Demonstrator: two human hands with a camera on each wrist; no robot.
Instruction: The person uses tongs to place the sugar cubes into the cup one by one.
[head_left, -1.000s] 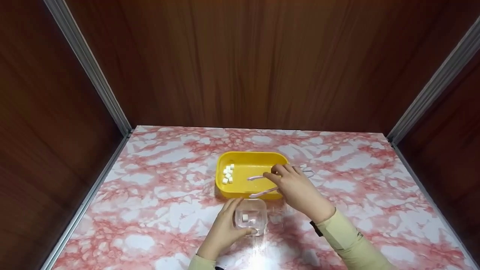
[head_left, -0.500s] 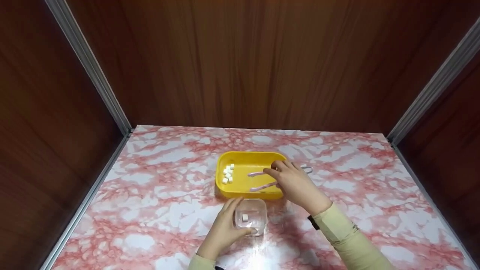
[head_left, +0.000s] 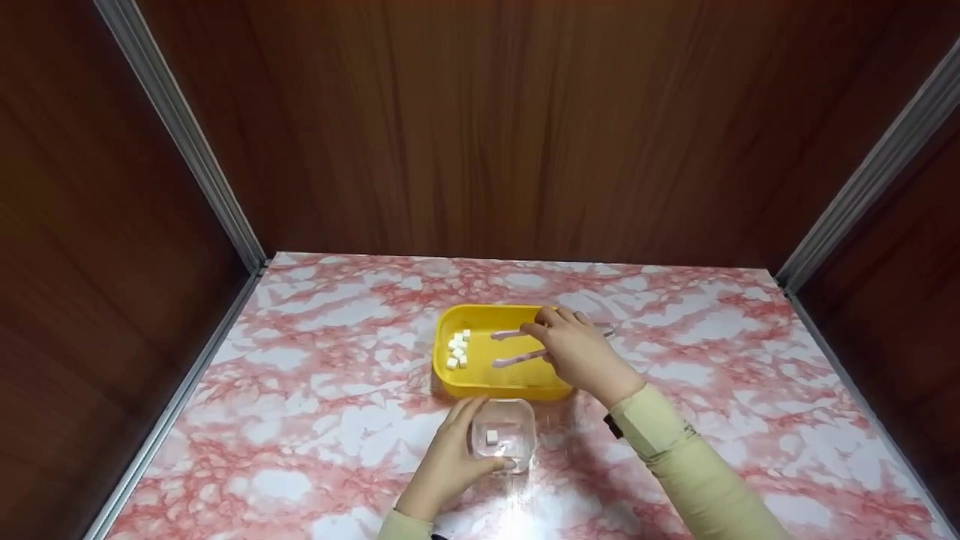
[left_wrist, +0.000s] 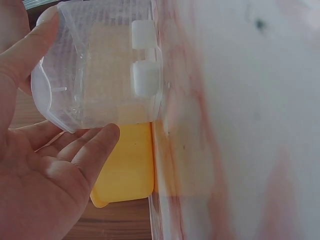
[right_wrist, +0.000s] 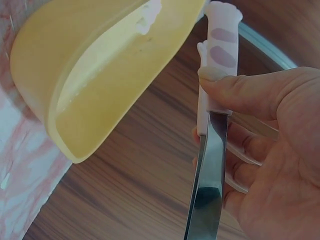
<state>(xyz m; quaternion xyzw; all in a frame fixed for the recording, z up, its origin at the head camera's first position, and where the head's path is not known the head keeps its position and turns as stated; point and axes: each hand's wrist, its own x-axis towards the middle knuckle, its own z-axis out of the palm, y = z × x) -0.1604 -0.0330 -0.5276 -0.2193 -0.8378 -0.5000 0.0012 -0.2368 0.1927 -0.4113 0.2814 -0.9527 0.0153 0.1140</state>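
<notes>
Tongs [head_left: 520, 360] moved forward; right hand [head_left: 582, 352] hides their middle.

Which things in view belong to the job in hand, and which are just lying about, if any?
In use:
pink-ended metal tongs, held
clear square plastic container, held
yellow rectangular plastic tub
small white cubes

Just surroundings:
red-marbled white tabletop
brown wood-grain panels
grey metal strips

You have one left hand [head_left: 450, 460], one right hand [head_left: 583, 354], one pair of tongs [head_left: 519, 359], one tub [head_left: 510, 391] with about seven cubes [head_left: 458, 352], one box [head_left: 519, 421] with at least one cube [head_left: 491, 436].
</notes>
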